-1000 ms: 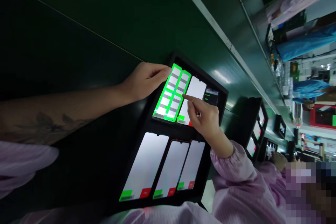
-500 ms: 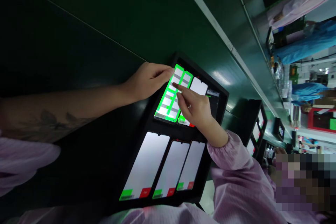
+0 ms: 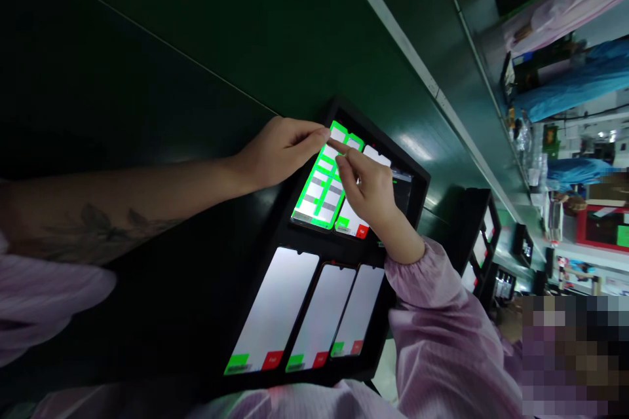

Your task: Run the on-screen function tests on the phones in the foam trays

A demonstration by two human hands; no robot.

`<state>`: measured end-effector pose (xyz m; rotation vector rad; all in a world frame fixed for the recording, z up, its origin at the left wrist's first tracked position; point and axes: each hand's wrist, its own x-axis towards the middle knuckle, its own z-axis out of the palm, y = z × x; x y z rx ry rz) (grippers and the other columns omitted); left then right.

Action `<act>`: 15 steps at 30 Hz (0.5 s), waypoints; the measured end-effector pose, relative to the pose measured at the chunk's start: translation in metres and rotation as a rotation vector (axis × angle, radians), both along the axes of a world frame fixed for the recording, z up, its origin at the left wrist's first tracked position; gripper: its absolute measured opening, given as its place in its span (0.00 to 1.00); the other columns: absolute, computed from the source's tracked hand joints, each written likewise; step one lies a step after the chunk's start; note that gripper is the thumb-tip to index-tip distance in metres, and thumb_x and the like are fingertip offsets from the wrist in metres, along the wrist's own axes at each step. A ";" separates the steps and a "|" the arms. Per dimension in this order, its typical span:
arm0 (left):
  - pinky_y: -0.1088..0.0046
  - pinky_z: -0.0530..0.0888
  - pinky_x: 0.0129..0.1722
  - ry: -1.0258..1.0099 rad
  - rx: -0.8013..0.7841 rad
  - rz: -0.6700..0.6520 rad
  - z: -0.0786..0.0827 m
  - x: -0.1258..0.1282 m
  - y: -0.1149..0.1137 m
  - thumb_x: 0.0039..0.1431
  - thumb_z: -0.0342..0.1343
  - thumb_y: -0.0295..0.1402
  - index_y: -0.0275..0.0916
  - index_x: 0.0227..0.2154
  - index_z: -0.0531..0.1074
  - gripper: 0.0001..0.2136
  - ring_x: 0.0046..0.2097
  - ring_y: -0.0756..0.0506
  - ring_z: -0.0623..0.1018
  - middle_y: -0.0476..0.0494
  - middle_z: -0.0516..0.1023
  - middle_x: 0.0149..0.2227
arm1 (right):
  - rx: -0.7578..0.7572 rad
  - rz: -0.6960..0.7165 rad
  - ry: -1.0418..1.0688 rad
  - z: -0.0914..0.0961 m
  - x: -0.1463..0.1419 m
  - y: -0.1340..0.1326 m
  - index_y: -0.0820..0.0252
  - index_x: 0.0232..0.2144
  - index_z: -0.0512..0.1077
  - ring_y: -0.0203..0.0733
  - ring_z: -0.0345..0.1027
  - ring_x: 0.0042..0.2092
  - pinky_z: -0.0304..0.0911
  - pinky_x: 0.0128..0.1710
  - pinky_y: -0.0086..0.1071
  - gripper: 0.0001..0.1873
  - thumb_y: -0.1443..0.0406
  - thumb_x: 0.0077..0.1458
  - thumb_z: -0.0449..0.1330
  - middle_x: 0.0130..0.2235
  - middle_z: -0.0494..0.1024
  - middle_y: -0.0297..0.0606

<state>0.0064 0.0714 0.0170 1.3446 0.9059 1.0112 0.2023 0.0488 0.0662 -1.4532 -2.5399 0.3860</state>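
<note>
A black tray [image 3: 275, 236] holds several lit phones. My left hand [image 3: 275, 150] grips the upper left edge of the phone with the green grid screen [image 3: 319, 190], thumb and fingers pinched on its corner. My right hand [image 3: 366, 193] has its index finger stretched out, the tip touching that same screen near its top; the other fingers are curled. Beside it lies a white-screen phone [image 3: 351, 219] partly hidden by my right hand. Three white-screen phones [image 3: 275, 308] fill the near row, each with green and red buttons at the bottom.
The tray sits on a dark green belt [image 3: 246, 26] with a pale rail [image 3: 413, 59] along its far side. More black trays with lit phones [image 3: 479, 242] stand further down the line. Another person in pink sleeves is at the lower right.
My right index finger slid from the white-screen phone across to the green grid screen and up toward its top edge. More of the grid has turned green. My left hand stayed put.
</note>
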 end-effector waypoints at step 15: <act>0.72 0.51 0.26 0.015 -0.026 0.005 0.002 -0.001 -0.001 0.64 0.49 0.35 0.40 0.18 0.54 0.19 0.24 0.54 0.55 0.53 0.54 0.20 | 0.085 -0.073 -0.018 0.018 0.032 -0.013 0.58 0.33 0.78 0.29 0.64 0.21 0.57 0.22 0.30 0.16 0.65 0.72 0.53 0.49 0.89 0.43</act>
